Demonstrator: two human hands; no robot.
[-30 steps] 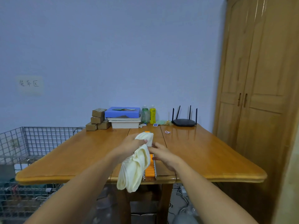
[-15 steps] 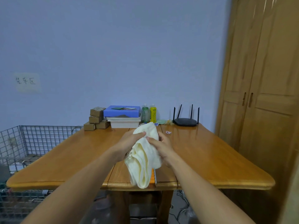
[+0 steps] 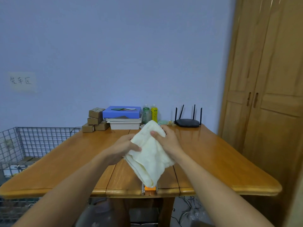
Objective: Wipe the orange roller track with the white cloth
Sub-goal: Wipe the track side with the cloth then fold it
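Observation:
The white cloth (image 3: 150, 154) hangs bunched in the air above the middle of the wooden table (image 3: 213, 161). My left hand (image 3: 122, 149) pinches its left edge. My right hand (image 3: 167, 142) grips its upper right part. Both hands hold the cloth off the table. Below the cloth's lowest fold, only the near end of the orange roller track (image 3: 150, 189) shows at the table's front edge, between metal side rails. The remainder of the track is hidden behind the cloth.
At the table's far edge stand small cardboard boxes (image 3: 95, 119), a blue box on white trays (image 3: 123, 117), two drink bottles (image 3: 150, 113) and a black router (image 3: 187, 122). A wire cage (image 3: 27, 145) is at the left, a wooden wardrobe (image 3: 265, 104) at the right.
Both hands lifted the cloth off the track and upward. My right hand left the track and took hold of the cloth, which is now spread wider between the hands.

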